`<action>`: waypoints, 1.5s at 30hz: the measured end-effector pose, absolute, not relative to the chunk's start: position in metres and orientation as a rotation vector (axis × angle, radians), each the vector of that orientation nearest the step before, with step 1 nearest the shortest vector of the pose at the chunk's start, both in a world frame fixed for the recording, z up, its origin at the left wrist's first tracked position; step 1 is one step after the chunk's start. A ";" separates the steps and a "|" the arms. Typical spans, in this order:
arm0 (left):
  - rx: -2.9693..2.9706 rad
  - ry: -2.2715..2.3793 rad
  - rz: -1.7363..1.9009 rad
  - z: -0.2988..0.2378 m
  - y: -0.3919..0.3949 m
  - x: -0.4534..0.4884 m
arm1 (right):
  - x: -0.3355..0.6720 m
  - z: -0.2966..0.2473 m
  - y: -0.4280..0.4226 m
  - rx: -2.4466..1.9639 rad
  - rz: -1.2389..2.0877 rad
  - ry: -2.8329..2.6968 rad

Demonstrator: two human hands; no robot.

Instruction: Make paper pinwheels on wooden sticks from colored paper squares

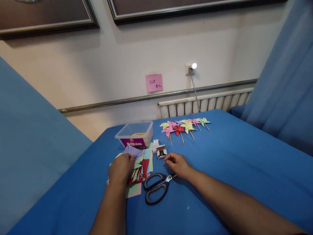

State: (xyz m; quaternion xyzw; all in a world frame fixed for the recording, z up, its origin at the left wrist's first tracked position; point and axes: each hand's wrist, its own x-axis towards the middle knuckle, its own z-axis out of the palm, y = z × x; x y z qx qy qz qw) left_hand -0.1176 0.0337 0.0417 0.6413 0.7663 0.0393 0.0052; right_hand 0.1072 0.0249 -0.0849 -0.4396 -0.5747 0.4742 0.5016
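Observation:
My left hand (121, 168) is closed on a purple piece of paper (132, 151) above a loose pile of cut paper (146, 166) in green, red and other colours. Just right of a small open box (161, 152) with dark little pieces inside, my right hand (179, 165) has its thumb and fingertips drawn together. Whatever it may pinch is too small to make out. Scissors (156, 187) with dark handles lie between my hands, their blades partly under the right hand. Another small white box (156, 143) touches the open one.
A clear plastic tub (121, 130) holding thin sticks stands behind the paper pile. Several paper pinwheels (179, 129) on sticks lie at the back of the blue-covered table (220, 163). Blue curtains (288, 81) hang at both sides; a radiator (215, 101) is against the wall.

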 end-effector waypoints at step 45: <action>2.022 2.436 1.416 0.041 0.021 -0.106 | 0.107 -0.071 0.016 -1.129 1.149 -1.500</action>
